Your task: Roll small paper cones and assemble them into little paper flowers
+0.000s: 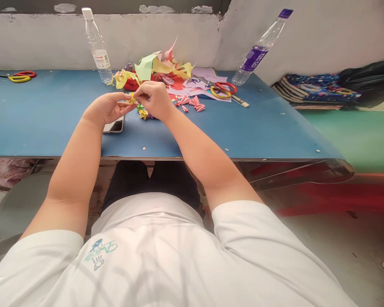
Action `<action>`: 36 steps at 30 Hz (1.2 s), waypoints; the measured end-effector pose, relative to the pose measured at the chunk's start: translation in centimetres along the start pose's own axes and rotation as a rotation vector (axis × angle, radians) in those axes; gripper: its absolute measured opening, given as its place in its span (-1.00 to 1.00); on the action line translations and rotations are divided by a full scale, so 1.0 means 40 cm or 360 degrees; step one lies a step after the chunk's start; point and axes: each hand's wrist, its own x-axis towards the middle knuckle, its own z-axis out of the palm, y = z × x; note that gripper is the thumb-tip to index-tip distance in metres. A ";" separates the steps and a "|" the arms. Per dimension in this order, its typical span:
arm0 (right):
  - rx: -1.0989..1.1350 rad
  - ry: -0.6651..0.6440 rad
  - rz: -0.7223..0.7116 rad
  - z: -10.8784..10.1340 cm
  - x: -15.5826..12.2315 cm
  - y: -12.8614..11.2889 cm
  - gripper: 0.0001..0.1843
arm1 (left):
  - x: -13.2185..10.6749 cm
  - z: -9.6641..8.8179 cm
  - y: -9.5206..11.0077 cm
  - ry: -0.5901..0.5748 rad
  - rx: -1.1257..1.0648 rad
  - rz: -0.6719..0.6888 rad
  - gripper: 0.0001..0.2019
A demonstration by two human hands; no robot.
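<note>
Between the fingertips of my left hand (107, 108) is a small yellow folded paper flower (132, 99). My right hand (153, 98) meets it from the other side, thumb and fingers pinched at the flower; anything else in that pinch is hidden. Just below the hands, another yellow paper flower (143, 114) rests on the blue table beside green and purple ones. Small rolled pink paper cones (192, 102) lie to the right of my right hand. Under my left wrist, a phone (114, 126) is partly covered.
Behind my hands is a heap of coloured paper scraps (161, 66). Red-and-yellow scissors (222, 89) and a brush (240, 100) lie right of it; more scissors (21, 77) lie far left. A clear bottle (97, 49) and a purple-labelled bottle (259, 53) stand at the back.
</note>
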 end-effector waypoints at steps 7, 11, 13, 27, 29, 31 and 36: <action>-0.0041 -0.0060 -0.0063 -0.010 0.004 -0.006 -0.72 | 0.000 -0.007 -0.002 -0.0078 0.0051 -0.0078 -0.52; -0.0036 -0.0066 -0.0085 -0.013 0.003 -0.012 -0.76 | -0.003 -0.001 0.000 -0.0074 0.0030 -0.0066 -0.55; -0.0025 -0.0069 -0.0058 -0.012 0.002 -0.017 -0.77 | -0.011 0.007 0.002 -0.0055 -0.0001 -0.0028 -0.57; 0.0331 -0.0019 -0.0050 0.011 0.015 0.040 -0.56 | -0.029 0.014 0.008 -0.0199 0.0070 0.0140 -0.73; 0.0272 -0.0025 -0.0094 0.010 0.012 0.046 -0.75 | -0.030 0.015 0.009 -0.0193 0.0104 0.0147 -0.72; 0.0205 -0.0026 -0.0153 0.013 0.009 0.051 -0.85 | -0.033 0.017 0.010 -0.0164 0.0138 0.0159 -0.73; 0.0057 -0.0007 -0.0115 0.028 0.008 0.059 -0.80 | -0.032 0.019 0.007 -0.0127 0.0190 0.0159 -0.74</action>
